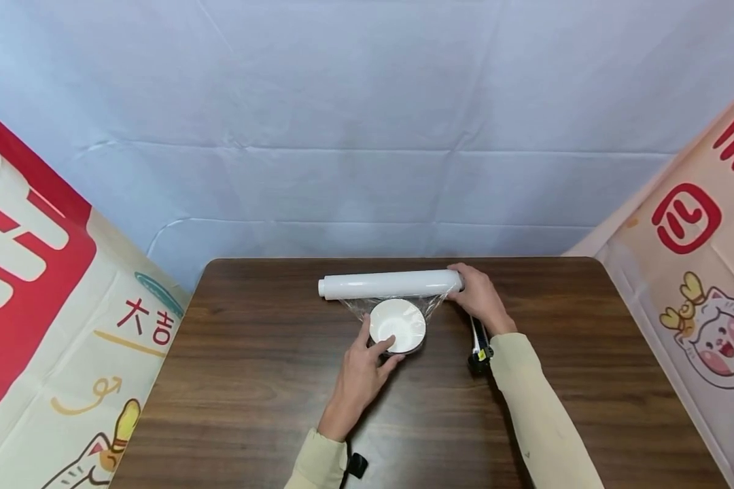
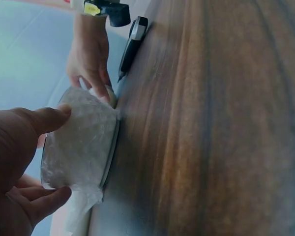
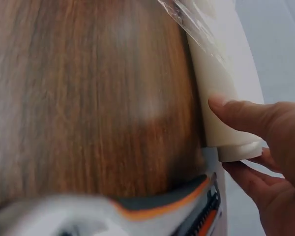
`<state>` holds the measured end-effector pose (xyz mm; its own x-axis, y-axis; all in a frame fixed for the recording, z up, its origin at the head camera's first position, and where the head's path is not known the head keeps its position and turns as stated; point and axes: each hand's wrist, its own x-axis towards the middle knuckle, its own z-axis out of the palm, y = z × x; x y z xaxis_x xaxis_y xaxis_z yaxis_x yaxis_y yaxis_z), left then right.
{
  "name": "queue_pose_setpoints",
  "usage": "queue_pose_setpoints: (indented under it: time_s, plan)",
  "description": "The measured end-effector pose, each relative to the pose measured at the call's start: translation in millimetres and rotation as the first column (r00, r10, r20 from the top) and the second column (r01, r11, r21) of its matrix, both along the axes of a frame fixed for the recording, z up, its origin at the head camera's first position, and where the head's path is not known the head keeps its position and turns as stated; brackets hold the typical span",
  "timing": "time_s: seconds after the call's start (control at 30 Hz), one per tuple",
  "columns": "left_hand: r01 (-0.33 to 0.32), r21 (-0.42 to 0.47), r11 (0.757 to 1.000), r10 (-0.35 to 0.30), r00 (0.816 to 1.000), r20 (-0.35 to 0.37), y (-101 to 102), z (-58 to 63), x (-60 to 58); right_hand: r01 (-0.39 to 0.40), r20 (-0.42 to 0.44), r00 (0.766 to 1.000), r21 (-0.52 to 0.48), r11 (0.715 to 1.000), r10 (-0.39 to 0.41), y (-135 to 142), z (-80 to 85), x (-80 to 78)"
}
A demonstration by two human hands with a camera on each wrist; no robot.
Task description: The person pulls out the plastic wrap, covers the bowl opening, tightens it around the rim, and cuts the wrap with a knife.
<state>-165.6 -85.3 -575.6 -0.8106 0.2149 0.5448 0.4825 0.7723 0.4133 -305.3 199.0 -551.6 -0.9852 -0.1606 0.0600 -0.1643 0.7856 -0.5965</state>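
A white bowl (image 1: 402, 319) with clear plastic film (image 2: 90, 196) clinging round its outside sits on the wooden table. My left hand (image 1: 357, 373) holds the bowl by its near left side, thumb and fingers spread around it. Behind the bowl lies a thick white roll of cling film (image 1: 385, 284), and a sheet of film stretches from the roll to the bowl. At the roll's right end, my right hand (image 1: 482, 297) grips it, the thumb on top near the core in the right wrist view. The bowl's underside is hidden in the head view.
A utility knife (image 2: 132, 46) with a black and silver body lies on the table (image 1: 251, 380), below my right wrist. Close behind the roll is the table's far edge. A pale cloth (image 1: 342, 136) hangs beyond it, with printed cloths on both sides.
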Motion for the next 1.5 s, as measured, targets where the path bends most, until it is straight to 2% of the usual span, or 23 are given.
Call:
queue_pose_setpoints:
  time_s: [0.33,0.57,0.67,0.77,0.9,1.03,1.17,1.3,1.37,1.5]
  plan:
    - [0.004,-0.009,1.000,-0.004,1.000,0.001,2.4,3.5,6.2,0.054,-0.033,0.998,-0.037,0.998,-0.056,3.0,-2.0,-7.0]
    - [0.012,-0.010,1.000,-0.012,1.000,-0.003,3.8,4.9,7.6,0.058,-0.050,0.997,-0.015,0.998,-0.059,3.7,-4.2,-13.4]
    - [0.021,-0.020,1.000,-0.021,0.999,0.032,2.6,6.4,8.1,0.046,-0.041,0.998,-0.005,0.999,-0.046,4.8,-4.1,-14.8]
    - [0.039,-0.013,0.999,-0.037,0.993,0.113,-0.9,13.6,7.3,0.034,-0.010,0.999,-0.001,0.999,-0.034,7.8,-1.5,-13.7]
    - [0.023,0.039,0.999,-0.029,0.983,0.179,-9.6,27.9,0.0,0.029,0.042,0.999,0.000,1.000,-0.029,16.1,8.4,-10.5]
    - [-0.036,0.120,0.992,0.010,0.978,0.209,-23.8,34.8,-18.5,0.053,0.077,0.996,0.021,0.998,-0.054,24.1,20.2,-7.0]
    - [-0.116,0.201,0.973,0.050,0.951,0.307,-42.7,32.0,-42.2,0.060,0.098,0.993,0.065,0.996,-0.066,27.9,25.0,1.7]
    - [-0.159,0.272,0.949,0.034,0.909,0.414,-60.0,28.1,-63.4,0.052,0.127,0.990,0.094,0.994,-0.064,28.6,23.9,17.3]
    - [-0.174,0.305,0.936,0.008,0.880,0.476,-66.9,26.7,-71.6,0.047,0.143,0.988,0.104,0.993,-0.062,28.0,22.0,26.9]
    - [-0.214,0.380,0.900,-0.058,0.805,0.590,-74.9,24.0,-84.6,0.051,0.183,0.980,0.132,0.990,-0.075,24.5,18.7,48.1]
